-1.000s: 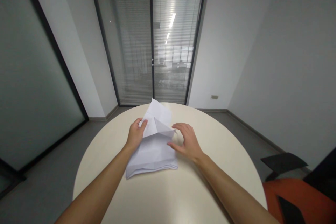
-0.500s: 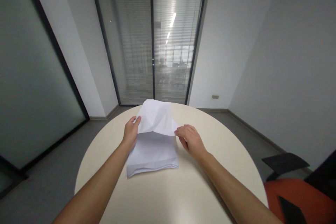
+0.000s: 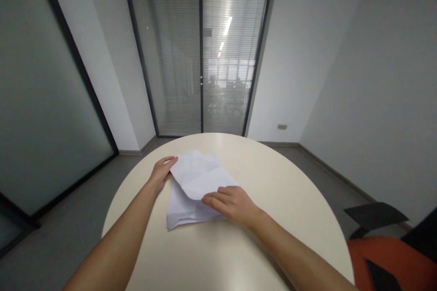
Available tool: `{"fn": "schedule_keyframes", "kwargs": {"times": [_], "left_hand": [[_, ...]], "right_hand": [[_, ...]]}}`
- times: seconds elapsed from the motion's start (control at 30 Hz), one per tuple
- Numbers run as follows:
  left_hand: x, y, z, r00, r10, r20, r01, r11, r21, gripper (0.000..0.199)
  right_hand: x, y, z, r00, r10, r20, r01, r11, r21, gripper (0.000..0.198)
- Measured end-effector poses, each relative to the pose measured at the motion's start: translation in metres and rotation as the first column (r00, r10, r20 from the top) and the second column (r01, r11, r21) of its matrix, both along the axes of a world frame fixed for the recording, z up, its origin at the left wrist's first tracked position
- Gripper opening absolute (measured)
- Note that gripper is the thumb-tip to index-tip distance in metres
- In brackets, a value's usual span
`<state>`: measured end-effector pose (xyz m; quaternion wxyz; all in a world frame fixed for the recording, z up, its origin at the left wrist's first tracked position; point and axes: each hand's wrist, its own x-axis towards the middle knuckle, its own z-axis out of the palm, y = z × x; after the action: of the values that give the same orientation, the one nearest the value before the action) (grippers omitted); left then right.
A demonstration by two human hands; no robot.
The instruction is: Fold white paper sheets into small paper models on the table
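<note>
A folded piece of white paper [image 3: 201, 173] lies on the round table, its far part raised as a loose flap over the layers beneath. Several folded layers [image 3: 180, 222] show along the near edge. My left hand [image 3: 163, 170] is at the flap's left corner, which it pinches between thumb and fingers. On the near right side, my right hand [image 3: 230, 202] is closed on the flap's front edge, with its fingertips partly hidden. It covers the right part of the lower layers.
The pale round table [image 3: 283, 191] spreads under both arms. An orange office chair [image 3: 385, 259] with a black armrest [image 3: 375, 216] stands at the right. Behind the table are a glass door with blinds [image 3: 170, 63] and a wall socket [image 3: 282, 126].
The flap has come down and nearer. My right hand has moved left and toward me with its front edge; my left hand has shifted slightly left.
</note>
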<state>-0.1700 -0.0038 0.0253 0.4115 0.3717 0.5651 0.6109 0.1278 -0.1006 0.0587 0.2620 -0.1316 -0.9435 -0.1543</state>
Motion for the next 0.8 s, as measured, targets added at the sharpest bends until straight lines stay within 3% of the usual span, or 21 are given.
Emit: {"fn": "schedule_keyframes", "kwargs": {"times": [0.13, 0.27, 0.33, 0.43, 0.53, 0.63, 0.73, 0.8], "left_hand": [[0.009, -0.003, 0.009, 0.959, -0.149, 0.24, 0.14, 0.989, 0.055, 0.049], [0.02, -0.007, 0.012, 0.918, -0.35, 0.186, 0.33, 0.935, 0.128, 0.05], [0.021, -0.006, 0.007, 0.942, -0.318, 0.103, 0.307, 0.946, 0.108, 0.052], [0.017, 0.0, -0.005, 0.99, -0.115, -0.079, 0.122, 0.988, 0.09, 0.059], [0.014, 0.008, -0.015, 0.968, -0.028, -0.249, 0.051, 0.995, 0.086, 0.067], [0.014, 0.012, -0.02, 0.963, 0.027, -0.27, -0.017, 0.999, 0.041, 0.078], [0.016, 0.012, -0.02, 0.983, -0.078, -0.164, 0.082, 0.996, 0.022, 0.091], [0.016, 0.011, -0.02, 0.985, -0.113, -0.128, 0.122, 0.991, 0.063, 0.093]], "right_hand": [[-0.014, -0.002, -0.006, 0.999, -0.051, -0.001, 0.051, 0.997, -0.06, 0.025], [-0.024, -0.008, -0.012, 0.992, -0.107, -0.073, 0.1, 0.99, -0.1, 0.023], [-0.029, -0.012, -0.015, 0.988, -0.116, -0.099, 0.099, 0.982, -0.162, 0.025], [-0.037, -0.018, -0.019, 0.996, -0.021, -0.089, -0.009, 0.945, -0.328, 0.028], [-0.043, -0.02, -0.021, 0.986, 0.153, -0.07, -0.166, 0.831, -0.531, 0.043], [-0.041, -0.019, -0.018, 0.976, 0.202, -0.078, -0.206, 0.753, -0.624, 0.054], [-0.029, -0.014, -0.012, 0.986, 0.145, -0.076, -0.161, 0.77, -0.617, 0.054], [-0.019, -0.009, -0.009, 0.996, 0.082, -0.028, -0.083, 0.794, -0.602, 0.067]]}}
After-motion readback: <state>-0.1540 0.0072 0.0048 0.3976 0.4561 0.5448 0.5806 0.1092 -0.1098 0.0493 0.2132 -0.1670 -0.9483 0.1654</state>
